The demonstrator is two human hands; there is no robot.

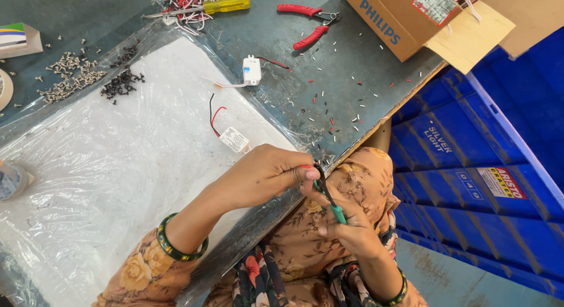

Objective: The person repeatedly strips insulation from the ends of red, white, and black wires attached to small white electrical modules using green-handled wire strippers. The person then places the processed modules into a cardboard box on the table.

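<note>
Head view, looking down over the bench edge. Left hand (258, 175) is pinched shut, thumb and forefinger closed on the top of a thin black wire (320, 176). Right hand (346, 225) is curled closed round a small tool with green handles (337, 213), looks like a wire cutter or stripper, with its nose at the wire just under the left fingertips. Both hands hang off the front edge of the table, over the lap, not resting on anything.

My read on doing it cleanly: keep the wire taut between pinch and tool, bite only the insulation, pull straight along the wire, not sideways. Steadying the wrists on the bench edge (352, 144) would help. The red, black and white offcuts (329, 101) scattered over the grey top suggest short trims are the norm here.

Nearby: a small white driver module (235, 139) with red and black leads lies on the plastic-covered white pad (117, 166), just beyond the left hand. A second white module (251, 70) sits further up. Red-handled pliers (308, 24), a yellow-handled screwdriver (226, 4) and two screw piles (88, 78) are well apart from the hands. A cardboard box (393, 19) sits at the far right, blue crates (482, 166) below it.

Hard to tell:
- tool jaws are hidden behind the fingers, so I cannot say how far they are closed
- lower end of the wire is lost in the right palm
- cannot tell whether the wire runs to a module
- objects at the left frame edge are cut off
</note>
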